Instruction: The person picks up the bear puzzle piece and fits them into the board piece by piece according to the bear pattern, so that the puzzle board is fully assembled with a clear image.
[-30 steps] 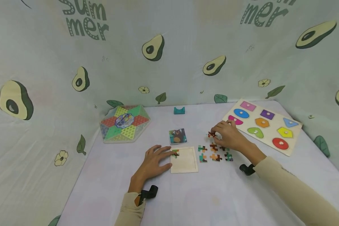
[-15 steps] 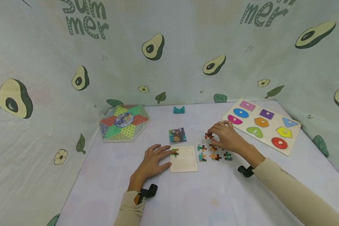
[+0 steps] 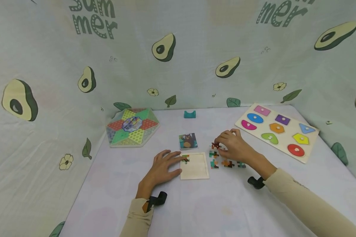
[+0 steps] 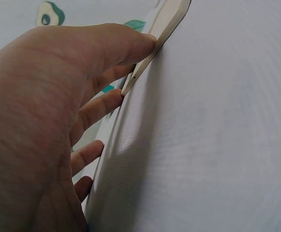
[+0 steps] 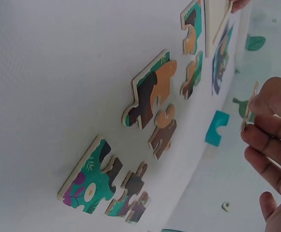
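Beyond lies a shape board (image 3: 286,135); left hand (image 3: 162,168) splayed on tray (image 3: 197,169), right (image 3: 235,146) pinching piece (image 3: 215,145).

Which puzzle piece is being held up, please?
The brown puzzle piece pinched in the right hand; the other pieces lie on the table or in the wooden tray.

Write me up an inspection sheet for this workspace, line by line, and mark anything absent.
Surface: white table, lightly creased.
Job's things: square tray with a corner piece at its far left; loose pieces to its right; bear picture lying behind it.
Clutter: shape board at far right, star-patterned box at far left, teal block near the back edge.
Grips: left hand spread, touching the tray; right hand pinching a puzzle piece.
Cables: nothing seen.
Surroundings: avocado-print backdrop behind the table.
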